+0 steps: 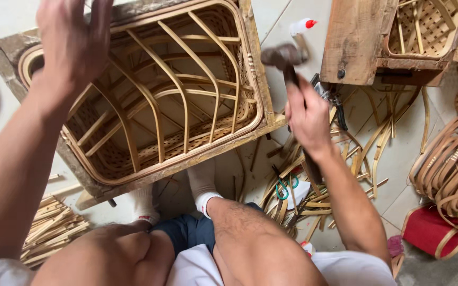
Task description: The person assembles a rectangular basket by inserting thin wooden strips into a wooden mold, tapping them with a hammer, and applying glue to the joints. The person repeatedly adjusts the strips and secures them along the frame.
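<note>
Seated on the tiled floor point(393, 159), your right hand point(307, 115) has its grip closed around the handle of a hammer point(284, 57), the dark head raised just beyond the near right corner of a half-woven bamboo basket point(160, 100). The basket sits inside a wooden frame mould point(263, 85), its curved ribs and woven wall open to view, directly ahead of your knees. Your left hand point(75, 39) hangs above the basket's far left rim, fingers spread and its grip open, holding nothing; whether it touches the rim cannot be told. Beside the hammer head lies a small white bottle with a red cap point(301, 25). Loose bamboo strips point(345, 153) litter the floor under your right forearm, with green-handled scissors point(284, 186) among them. A second basket in a wooden mould point(398, 37) stands at upper right, coiled bamboo hoops point(451, 169) lie at the right edge, and cut slats point(51, 228) are stacked at lower left.
</note>
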